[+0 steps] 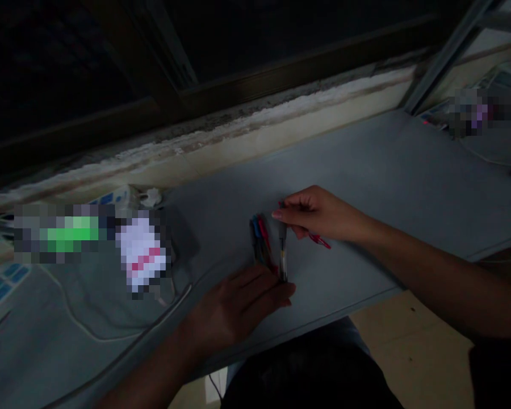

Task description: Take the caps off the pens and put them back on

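My right hand (309,213) is closed in a pinch on the upper end of a pen (283,253) with a dark grip and a clear barrel. The pen points down toward my left hand (242,304), and its lower end meets the thumb there. Several pens (260,233) with black, blue and red ends stick out from under the left fingers, which are closed around their lower parts. Those lower parts are mostly hidden. Beneath my right hand a red pen (321,241) lies on the grey table (357,176), partly covered.
To the left are a blurred-out phone-like screen (142,253), a white power strip (4,287), a plug (151,197) and a long cable (123,339). A window ledge (255,119) runs along the back. More blurred items (472,113) sit at the far right.
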